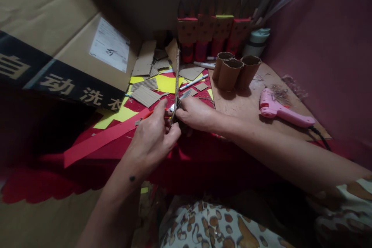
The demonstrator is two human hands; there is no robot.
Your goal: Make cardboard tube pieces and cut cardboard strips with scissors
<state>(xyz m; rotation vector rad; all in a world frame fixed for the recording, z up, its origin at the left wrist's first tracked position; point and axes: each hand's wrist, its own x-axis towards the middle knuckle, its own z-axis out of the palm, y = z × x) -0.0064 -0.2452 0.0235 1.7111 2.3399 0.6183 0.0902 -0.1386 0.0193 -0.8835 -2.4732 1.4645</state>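
A brown cardboard piece [177,69] stands on edge between my hands, its near end at my fingers. My left hand [151,133] is closed around this near end, thumb pressed from the front. On the other side my right hand [193,113] is closed with its fingers against the same cardboard. A metal blade and some orange show beside the fingers, but what they belong to is partly hidden. A red paper strip [101,139] lies left of my left hand. Cardboard scraps [146,96] and yellow paper [166,84] lie just beyond.
A large cardboard box [78,46] stands left. Cardboard tubes [229,75], a pink glue gun [286,114] and a lidded cup [257,42] are right. Decorated cardboard figures [187,31] stand at the back. A white marker [194,82] lies on the red tablecloth [136,104].
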